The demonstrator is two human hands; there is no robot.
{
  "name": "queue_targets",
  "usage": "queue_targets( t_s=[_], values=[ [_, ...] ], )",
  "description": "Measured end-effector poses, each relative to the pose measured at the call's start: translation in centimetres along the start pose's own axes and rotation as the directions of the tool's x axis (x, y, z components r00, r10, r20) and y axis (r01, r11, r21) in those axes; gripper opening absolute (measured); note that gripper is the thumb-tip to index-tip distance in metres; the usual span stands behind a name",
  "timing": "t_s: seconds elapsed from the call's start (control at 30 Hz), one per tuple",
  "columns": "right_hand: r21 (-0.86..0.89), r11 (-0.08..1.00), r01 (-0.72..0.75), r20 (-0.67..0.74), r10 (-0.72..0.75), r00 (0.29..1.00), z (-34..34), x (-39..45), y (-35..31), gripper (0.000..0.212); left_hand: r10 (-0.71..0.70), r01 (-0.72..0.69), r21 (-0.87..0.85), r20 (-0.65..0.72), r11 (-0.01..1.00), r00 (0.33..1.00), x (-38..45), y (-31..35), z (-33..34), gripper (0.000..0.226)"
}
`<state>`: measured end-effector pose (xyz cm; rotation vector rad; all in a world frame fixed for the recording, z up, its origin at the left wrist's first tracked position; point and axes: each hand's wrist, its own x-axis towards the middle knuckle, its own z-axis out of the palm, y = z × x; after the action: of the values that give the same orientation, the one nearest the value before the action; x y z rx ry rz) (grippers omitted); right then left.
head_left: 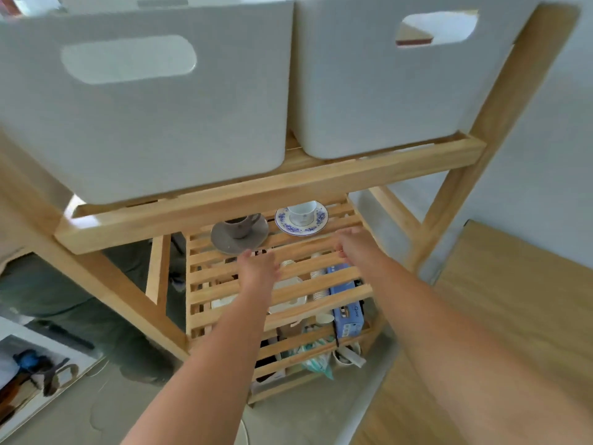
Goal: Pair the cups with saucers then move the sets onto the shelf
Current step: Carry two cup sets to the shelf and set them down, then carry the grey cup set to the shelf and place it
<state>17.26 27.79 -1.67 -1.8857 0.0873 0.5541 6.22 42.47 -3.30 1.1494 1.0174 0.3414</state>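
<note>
The upper rail of the wooden rack cuts off the far side of both cup sets near the centre of the frame, so the rim of the grey cup [241,225] and part of the white cup [301,209] are hidden, and the whole picture is soft with blur. Below the slatted shelf [288,308], goods on the bottom tier show only in strips between the slats: a blue box [348,316], stacked paper cups and pale packets, hard to name further. The rack stands on a grey floor, with a wooden board at the right edge and a white wall behind; a picture lies at the lower left. Two white bins [144,101] fill the top tier. Two sets sit at the back of the middle shelf: the grey cup on a grey saucer [237,244], and to its right the white cup on a blue-patterned saucer [301,224]. Two hands reach in from below, the left hand [258,268] and the right hand [351,242], both spread flat over the slats, fingers loose, gripping nothing, just short of the saucers
</note>
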Motion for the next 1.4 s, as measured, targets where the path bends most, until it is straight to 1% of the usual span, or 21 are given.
queue_targets(
  t_s=[0.03, 0.07, 0.1, 0.17, 0.3, 0.4, 0.47, 0.5, 0.57, 0.63, 0.67, 0.77, 0.83, 0.9, 0.97, 1.07, 1.13, 1.23, 1.3, 1.33, 1.4],
  values=[
    [0.005, 1.000, -0.015, 0.018, 0.015, 1.000, -0.6, -1.8, 0.0, 0.019, 0.002, -0.002, -0.002, 0.077, 1.000, 0.997, -1.0, -0.3, 0.1, 0.047],
    [0.014, 1.000, -0.023, 0.021, 0.023, 1.000, -1.2, -3.4, 0.1, 0.015, 0.003, -0.007, 0.030, 0.134, 1.000, 0.991, -2.3, -0.5, 0.2, 0.042],
    [0.003, 1.000, -0.026, 0.026, 0.026, 0.999, -2.1, -5.0, 0.5, 0.014, 0.037, -0.054, 0.088, 0.189, 0.995, 0.981, -3.4, -0.9, 0.4, 0.039],
    [0.047, 0.998, -0.029, 0.014, 0.028, 1.000, -3.9, -7.9, 1.4, 0.017, 0.098, -0.160, 0.181, 0.308, 0.971, 0.946, -6.0, -1.3, 0.7, 0.031],
    [0.177, 0.984, -0.008, -0.086, 0.024, 0.996, -8.3, -14.5, 3.8, 0.016, 0.131, -0.312, 0.259, 0.539, 0.914, 0.832, -10.4, -2.1, 1.0, 0.015],
    [0.256, 0.966, 0.034, -0.218, 0.024, 0.976, -11.8, -19.0, 5.6, 0.018, 0.118, -0.397, 0.278, 0.673, 0.875, 0.730, -13.6, -2.4, 2.2, 0.015],
    [0.298, 0.951, 0.088, -0.319, 0.013, 0.948, -14.1, -22.1, 6.7, 0.019, 0.101, -0.447, 0.278, 0.748, 0.850, 0.656, -16.1, -2.7, 3.3, 0.017],
    [0.316, 0.942, 0.116, -0.368, 0.010, 0.930, -15.2, -23.6, 7.3, 0.018, 0.079, -0.449, 0.272, 0.779, 0.851, 0.623, -17.2, -3.2, 4.0, 0.018],
    [0.329, 0.927, 0.180, -0.471, -0.004, 0.882, -17.3, -26.7, 8.4, 0.019, 0.041, -0.456, 0.264, 0.830, 0.850, 0.556, -19.6, -4.3, 5.3, 0.017],
    [0.325, 0.912, 0.252, -0.564, -0.027, 0.826, -19.5, -29.3, 9.7, 0.020, 0.001, -0.498, 0.278, 0.873, 0.822, 0.488, -21.4, -5.8, 6.9, 0.016],
    [0.323, 0.903, 0.283, -0.603, -0.033, 0.797, -20.7, -30.3, 10.3, 0.021, -0.021, -0.509, 0.283, 0.888, 0.813, 0.459, -22.4, -6.5, 7.6, 0.015],
    [0.331, 0.881, 0.337, -0.698, -0.012, 0.716, -24.2, -33.3, 12.5, 0.022, -0.082, -0.526, 0.304, 0.911, 0.794, 0.403, -25.0, -8.7, 10.0, 0.013],
    [0.324, 0.883, 0.341, -0.734, 0.007, 0.679, -26.5, -34.9, 14.4, 0.023, -0.118, -0.536, 0.325, 0.916, 0.779, 0.384, -26.6, -10.1, 11.6, 0.012],
    [0.299, 0.906, 0.301, -0.764, 0.038, 0.644, -28.7, -36.0, 16.7, 0.023, -0.164, -0.531, 0.358, 0.912, 0.768, 0.376, -27.8, -11.9, 13.0, 0.016],
    [0.271, 0.934, 0.234, -0.781, 0.072, 0.620, -30.5, -36.5, 19.2, 0.024, -0.226, -0.510, 0.413, 0.893, 0.754, 0.390, -28.7, -13.7, 14.0, 0.018],
    [0.254, 0.963, 0.089, -0.770, 0.145, 0.622, -32.6, -36.4, 22.9, 0.025, -0.289, -0.495, 0.495, 0.852, 0.714, 0.436, -30.2, -16.2, 15.2, 0.017],
    [0.268, 0.963, -0.015, -0.738, 0.215, 0.640, -33.5, -35.8, 25.3, 0.024, -0.301, -0.486, 0.531, 0.827, 0.694, 0.475, -31.0, -17.7, 15.9, 0.018],
    [0.279, 0.947, -0.157, -0.625, 0.303, 0.719, -34.0, -34.5, 27.8, 0.033, -0.266, -0.516, 0.555, 0.805, 0.652, 0.531, -31.9, -19.5, 16.5, 0.023],
    [0.313, 0.932, -0.182, -0.548, 0.333, 0.768, -33.7, -33.8, 28.5, 0.040, -0.207, -0.557, 0.564, 0.792, 0.610, 0.574, -32.3, -20.1, 16.9, 0.026],
    [0.326, 0.927, -0.184, -0.520, 0.339, 0.784, -33.6, -33.7, 28.6, 0.040, -0.182, -0.582, 0.565, 0.791, 0.586, 0.584, -32.5, -20.2, 17.1, 0.025],
    [0.297, 0.935, -0.193, -0.497, 0.324, 0.805, -33.6, -33.5, 28.6, 0.040, -0.152, -0.641, 0.553, 0.807, 0.531, 0.571, -33.0, -20.2, 17.4, 0.025]
  ],
)
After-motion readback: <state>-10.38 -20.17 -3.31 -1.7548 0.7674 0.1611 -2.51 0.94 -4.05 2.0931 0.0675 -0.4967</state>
